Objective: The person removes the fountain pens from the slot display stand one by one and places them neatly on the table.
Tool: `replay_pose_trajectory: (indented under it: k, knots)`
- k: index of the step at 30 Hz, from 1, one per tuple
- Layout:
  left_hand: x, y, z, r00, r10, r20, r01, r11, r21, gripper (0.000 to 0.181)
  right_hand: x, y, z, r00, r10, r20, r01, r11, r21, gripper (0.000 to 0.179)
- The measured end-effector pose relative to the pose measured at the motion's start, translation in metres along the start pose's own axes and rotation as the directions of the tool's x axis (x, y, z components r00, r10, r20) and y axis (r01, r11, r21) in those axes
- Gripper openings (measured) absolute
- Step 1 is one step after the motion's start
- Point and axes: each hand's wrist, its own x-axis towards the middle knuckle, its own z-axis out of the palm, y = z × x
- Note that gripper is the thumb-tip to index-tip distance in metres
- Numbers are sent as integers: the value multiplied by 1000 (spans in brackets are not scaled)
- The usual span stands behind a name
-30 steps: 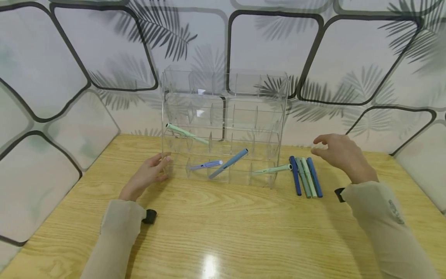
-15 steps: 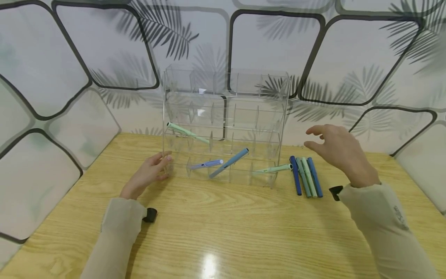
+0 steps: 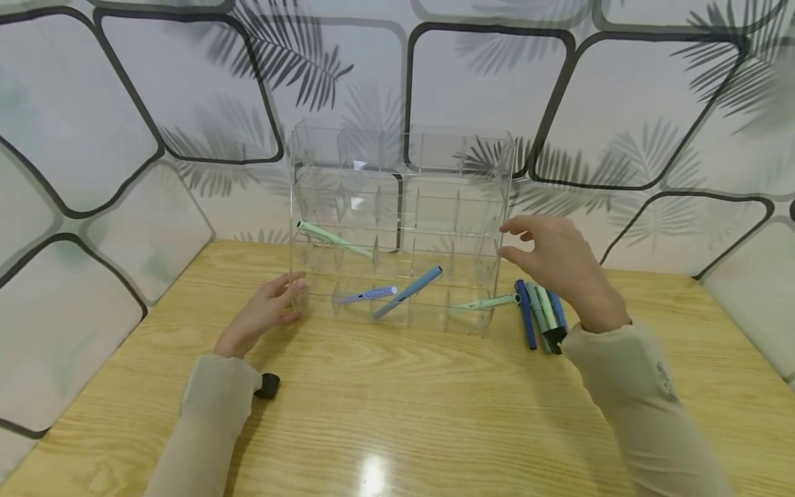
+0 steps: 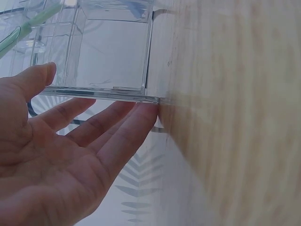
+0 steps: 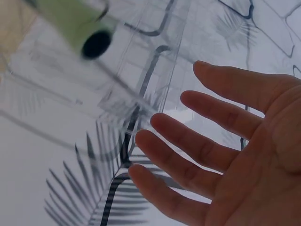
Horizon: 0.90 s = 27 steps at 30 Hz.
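A clear acrylic rack [image 3: 397, 200] with tiers of small compartments stands upright against the patterned backdrop. My left hand [image 3: 263, 310] holds its lower left side panel, thumb at the front edge and fingers along the outside in the left wrist view. My right hand [image 3: 555, 266] hovers by the rack's right side with fingers spread, holding nothing. One green pen [image 3: 332, 238] leans in a left compartment. In the lowest tier lean a lavender pen [image 3: 368, 295], a grey-blue pen [image 3: 406, 293] and a light green pen [image 3: 487, 302], whose end sticks out on the right.
Right of the rack, several pens lie side by side on the wooden table [image 3: 373, 400]: a dark blue pen [image 3: 525, 314] is leftmost, and the others are partly hidden by the right wrist and its black camera [image 3: 555, 339]. The backdrop [image 3: 484, 83] rises closely behind.
My right hand has moved left from above the loose pens to the rack's right side, its wrist now covering part of those pens. The left hand and the rack have stayed put.
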Motion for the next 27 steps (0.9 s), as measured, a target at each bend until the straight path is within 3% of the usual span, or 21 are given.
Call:
replay_pose_trajectory:
  k: [7,18,27]
  knots:
    - [1,1,1,1000,-3,5,3,1000,-6,66,7,-21,9,997,-66,-44,67,998,15,30]
    - [0,0,-1,1000,-13,1,13,1000,6,66,22,-46,33,991,-137,-2,137,990,44,30]
    - [0,1,0,1000,-12,4,12,1000,-14,66,33,-62,49,976,-200,-91,206,977,57,33]
